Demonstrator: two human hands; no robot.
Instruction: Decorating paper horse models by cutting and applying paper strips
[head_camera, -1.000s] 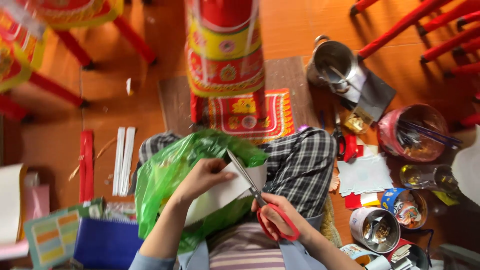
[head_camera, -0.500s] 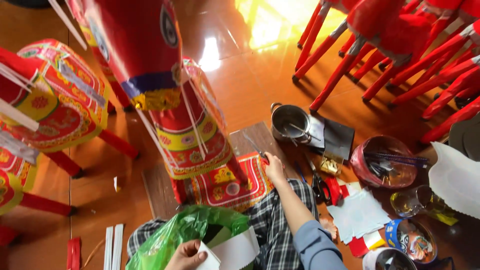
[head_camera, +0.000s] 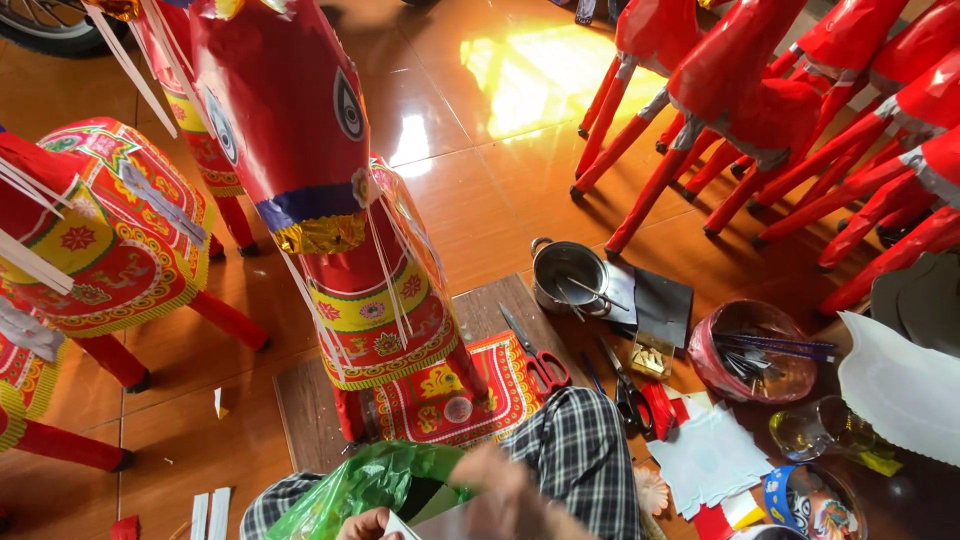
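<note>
My left hand sits at the bottom edge over my lap, gripping a piece of white paper beside a green plastic bag. My right hand is a blur just right of the bag, above my checked trouser leg; its fingers cannot be made out. Red-handled scissors lie apart from both hands on a wooden board, next to a patterned red cloth. A tall red paper horse stands on the board.
A metal pot, a red basket of sticks, black scissors, a glass mug and white paper sheets lie to the right. Red horse frames crowd the upper right. Decorated paper figures stand on the left.
My right hand cut the paper with the red scissors, reached forward, left them on the board and drew back to my lap. The view tilted up.
</note>
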